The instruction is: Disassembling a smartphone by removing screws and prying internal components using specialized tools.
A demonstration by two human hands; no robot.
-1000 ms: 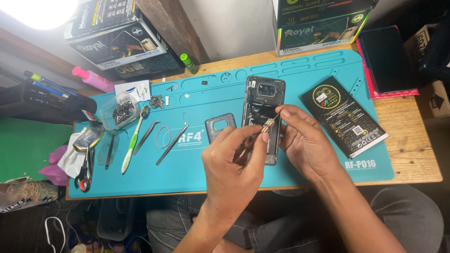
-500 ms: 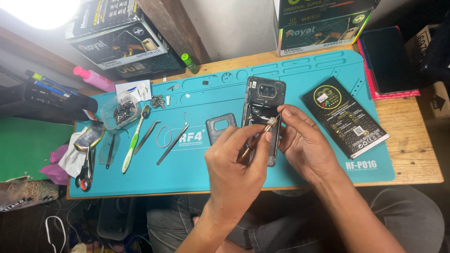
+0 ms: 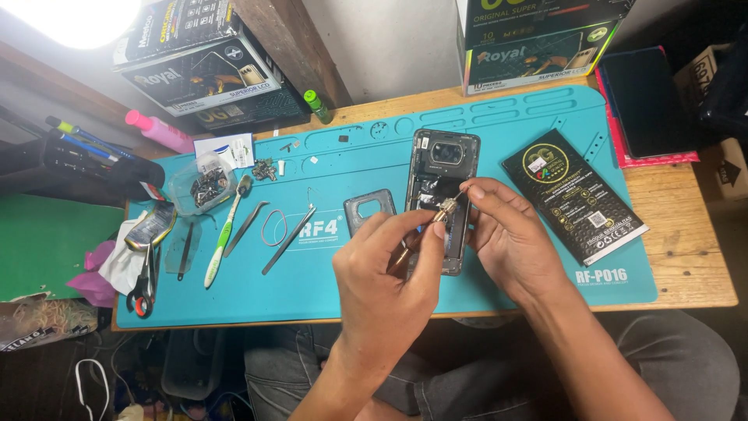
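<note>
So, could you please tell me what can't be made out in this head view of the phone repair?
- Lower half of the opened phone: covered by the left hand and right hand.
- Tip of the screwdriver: too small to tell what it touches.
- Small parts in the clear cup: too small to identify.
- Cardboard boxes: cut off by the top edge.

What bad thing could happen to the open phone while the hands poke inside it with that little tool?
The screwdriver in the left hand could slip and perhaps scratch parts inside the open phone. The right hand only steadies the phone, so it might shift on the blue mat.
</note>
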